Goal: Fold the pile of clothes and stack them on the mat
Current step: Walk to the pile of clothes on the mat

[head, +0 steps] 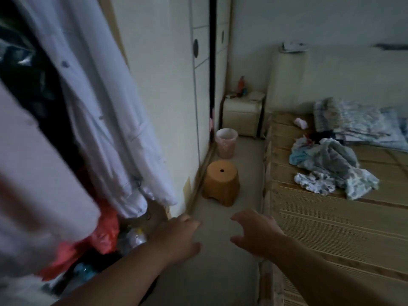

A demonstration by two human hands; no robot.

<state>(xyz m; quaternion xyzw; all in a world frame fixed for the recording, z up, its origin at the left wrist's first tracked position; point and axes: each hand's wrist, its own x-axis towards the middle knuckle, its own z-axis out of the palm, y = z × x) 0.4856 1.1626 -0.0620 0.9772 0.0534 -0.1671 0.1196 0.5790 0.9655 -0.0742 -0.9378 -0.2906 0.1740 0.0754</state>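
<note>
A loose pile of clothes (331,166), grey-blue and patterned white, lies crumpled on the woven straw mat (344,226) that covers the bed at the right. My left hand (176,237) and my right hand (256,233) are stretched out in front of me over the floor, both empty, with fingers loosely curled. The right hand hovers just left of the mat's near edge, well short of the pile.
White garments (92,107) hang at the left over red bags (103,230) and clutter. An orange stool (220,182) and a pink bin (226,143) stand on the floor by the wardrobe (167,85). A bedside cabinet (241,113) sits beyond. Folded bedding (362,127) lies at the bed's head.
</note>
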